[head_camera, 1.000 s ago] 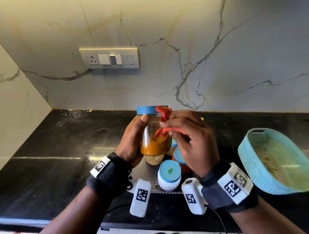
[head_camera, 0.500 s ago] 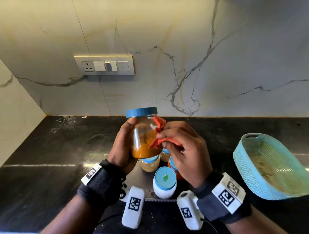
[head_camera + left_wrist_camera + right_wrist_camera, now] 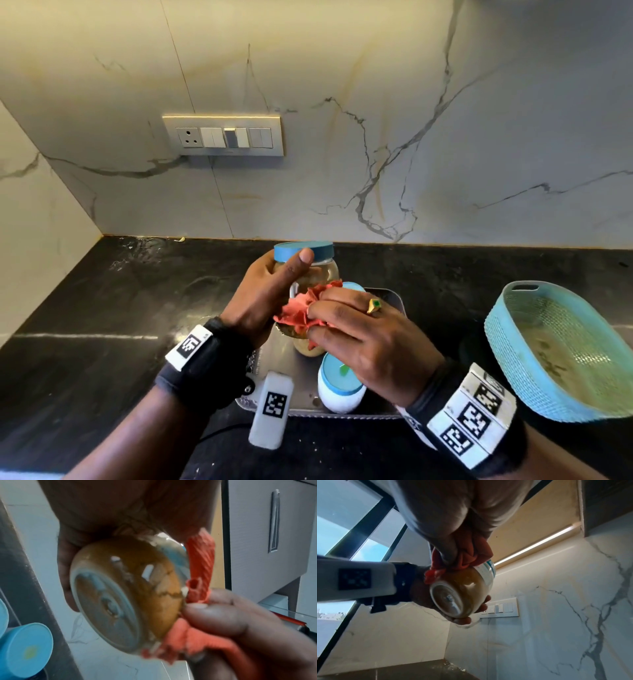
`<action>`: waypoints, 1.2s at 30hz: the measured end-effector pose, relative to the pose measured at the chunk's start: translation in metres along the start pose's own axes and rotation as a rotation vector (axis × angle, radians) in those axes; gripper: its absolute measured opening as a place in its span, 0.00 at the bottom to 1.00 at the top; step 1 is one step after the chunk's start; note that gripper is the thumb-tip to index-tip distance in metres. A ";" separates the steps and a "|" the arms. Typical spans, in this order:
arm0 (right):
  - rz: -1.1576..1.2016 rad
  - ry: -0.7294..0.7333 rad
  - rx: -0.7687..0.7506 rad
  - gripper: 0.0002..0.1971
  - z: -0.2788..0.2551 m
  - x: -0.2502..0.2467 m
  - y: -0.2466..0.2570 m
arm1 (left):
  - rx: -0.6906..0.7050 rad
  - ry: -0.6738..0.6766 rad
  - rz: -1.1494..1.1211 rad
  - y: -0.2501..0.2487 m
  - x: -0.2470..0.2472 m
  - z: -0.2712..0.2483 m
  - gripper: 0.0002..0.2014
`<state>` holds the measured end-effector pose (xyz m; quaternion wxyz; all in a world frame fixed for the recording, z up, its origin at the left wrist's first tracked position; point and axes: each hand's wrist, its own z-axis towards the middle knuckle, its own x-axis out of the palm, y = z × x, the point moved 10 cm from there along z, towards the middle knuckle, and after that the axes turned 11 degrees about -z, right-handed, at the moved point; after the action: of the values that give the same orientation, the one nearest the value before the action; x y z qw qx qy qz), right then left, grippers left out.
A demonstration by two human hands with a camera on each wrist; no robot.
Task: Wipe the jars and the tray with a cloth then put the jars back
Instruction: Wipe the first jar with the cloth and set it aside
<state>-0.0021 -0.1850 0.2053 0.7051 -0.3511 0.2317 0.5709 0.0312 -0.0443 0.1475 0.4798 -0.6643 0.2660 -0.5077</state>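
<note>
Left grip: the left hand [image 3: 263,298] is wrapped round the blue-lidded jar [image 3: 318,270], held tilted above the tray [image 3: 394,301].
Right grip: the right hand [image 3: 370,339] is bunched on the red cloth [image 3: 301,310], pressed against the jar's lower side.
Surface: other jars are left on the tray.

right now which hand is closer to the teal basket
Right. The right hand is beside the teal basket, over the tray, apart from it; the left hand grips the jar beyond it.
</note>
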 end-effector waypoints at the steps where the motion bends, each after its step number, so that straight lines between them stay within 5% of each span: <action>1: 0.021 -0.010 0.014 0.10 0.000 -0.001 -0.006 | -0.010 0.000 0.000 0.001 -0.001 0.000 0.29; 7: 0.321 -0.118 0.425 0.10 0.004 -0.003 -0.065 | -0.025 -0.016 -0.079 0.002 0.000 -0.002 0.33; 12: 0.164 -0.073 0.149 0.12 0.002 -0.008 -0.009 | -0.076 -0.063 -0.133 0.006 -0.007 -0.001 0.45; 15: 0.125 -0.050 0.026 0.09 -0.002 -0.007 0.001 | -0.160 -0.048 -0.187 0.016 -0.009 -0.005 0.40; 23: 0.411 -0.151 0.447 0.10 0.004 -0.002 -0.068 | -0.160 0.055 -0.176 0.009 0.004 -0.006 0.25; 27: 0.324 -0.110 0.353 0.08 0.009 0.000 -0.057 | -0.061 -0.021 -0.078 -0.003 -0.007 -0.003 0.35; 36: 0.024 -0.022 -0.044 0.09 0.003 0.000 0.008 | 0.026 -0.144 -0.021 -0.012 -0.019 0.001 0.30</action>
<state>-0.0103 -0.1819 0.2059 0.6927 -0.3573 0.2159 0.5882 0.0240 -0.0229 0.1507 0.5008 -0.6958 0.2170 -0.4669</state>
